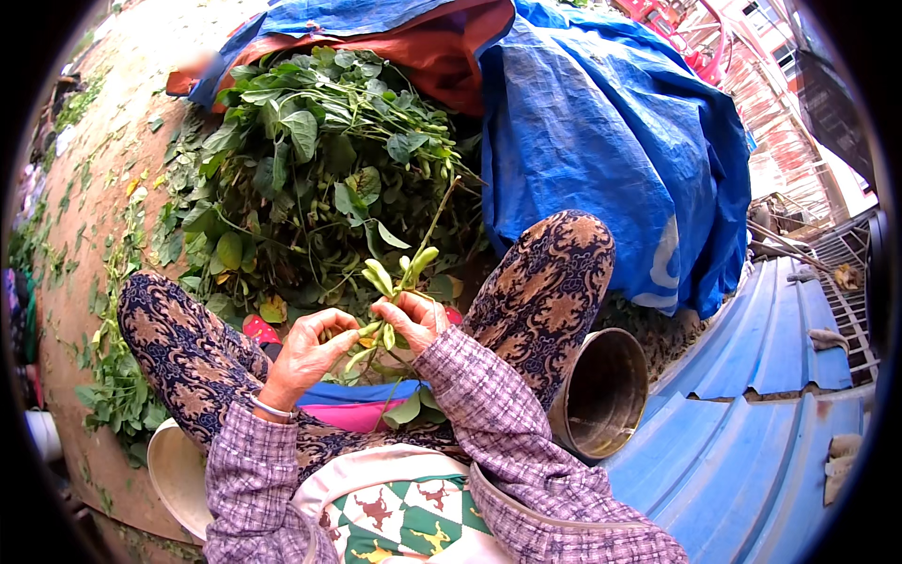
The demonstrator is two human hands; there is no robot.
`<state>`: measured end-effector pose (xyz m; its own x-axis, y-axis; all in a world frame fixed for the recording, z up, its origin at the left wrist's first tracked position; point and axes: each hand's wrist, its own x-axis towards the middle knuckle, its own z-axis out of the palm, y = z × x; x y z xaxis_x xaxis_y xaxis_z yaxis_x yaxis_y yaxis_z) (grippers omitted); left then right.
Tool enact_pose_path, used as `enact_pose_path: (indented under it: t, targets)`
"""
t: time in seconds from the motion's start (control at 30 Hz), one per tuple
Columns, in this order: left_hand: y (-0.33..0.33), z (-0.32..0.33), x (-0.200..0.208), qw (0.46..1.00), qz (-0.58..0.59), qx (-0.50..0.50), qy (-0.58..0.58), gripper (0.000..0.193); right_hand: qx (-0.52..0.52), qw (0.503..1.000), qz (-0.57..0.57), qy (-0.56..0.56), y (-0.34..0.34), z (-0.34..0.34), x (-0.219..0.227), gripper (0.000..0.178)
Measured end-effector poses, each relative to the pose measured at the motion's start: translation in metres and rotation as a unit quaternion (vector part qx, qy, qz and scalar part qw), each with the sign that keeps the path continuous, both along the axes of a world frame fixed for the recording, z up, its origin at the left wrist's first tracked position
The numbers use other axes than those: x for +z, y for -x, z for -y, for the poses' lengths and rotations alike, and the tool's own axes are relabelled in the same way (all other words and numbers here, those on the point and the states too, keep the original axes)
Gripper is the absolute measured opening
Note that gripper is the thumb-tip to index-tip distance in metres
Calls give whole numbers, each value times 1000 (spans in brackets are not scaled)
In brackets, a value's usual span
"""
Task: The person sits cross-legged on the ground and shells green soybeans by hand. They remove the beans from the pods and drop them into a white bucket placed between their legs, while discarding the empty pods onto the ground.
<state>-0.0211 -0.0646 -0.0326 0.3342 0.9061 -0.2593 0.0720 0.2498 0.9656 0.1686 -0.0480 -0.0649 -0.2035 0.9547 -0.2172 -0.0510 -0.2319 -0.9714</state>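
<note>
A soybean stalk with plump green pods (419,267) is upright between my two hands, over my lap. My right hand (419,321) is closed around the stalk, its thumb and forefinger pinched near the pods. Beside it my left hand (310,355) is closed too, thumb and forefinger pinching a green pod (370,330) low on the stalk. Leaves (404,411) hang from the stalk's lower end. Beneath my hands lies something blue and pink (352,415), partly hidden by my arms.
A big heap of leafy bean plants (310,160) lies ahead, partly under a blue and red tarp (601,141). A metal bucket (601,399) stands by my right knee, a pale tub (178,475) at my left. Blue corrugated sheets (733,461) lie at right; fallen leaves litter the ground.
</note>
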Motion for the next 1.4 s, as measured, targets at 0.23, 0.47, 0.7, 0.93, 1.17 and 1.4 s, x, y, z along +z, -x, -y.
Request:
enact_pose_path:
  t: [0.23, 0.47, 0.7, 0.93, 1.17, 1.4]
  targets:
    - [2, -2, 14, 999, -3, 32, -5, 8, 75, 997, 18, -7, 4, 3, 1, 26]
    - [0, -3, 15, 999, 25, 44, -20, 14, 137, 987, -36, 82, 6, 8, 12, 32]
    - [-2, 2, 6, 990, 103, 75, 60, 13, 183, 982, -8, 46, 5, 5, 18, 31]
    - [-14, 3, 14, 953, 266, 65, 132, 21, 150, 988, -30, -1, 2, 4, 17, 29]
    - [-10, 2, 4, 917, 338, 85, 193, 21, 169, 984, 45, -43, -2, 5, 23, 32]
    - [-11, 1, -4, 926, 321, 102, 171, 20, 168, 981, 25, -95, 4, 7, 14, 29]
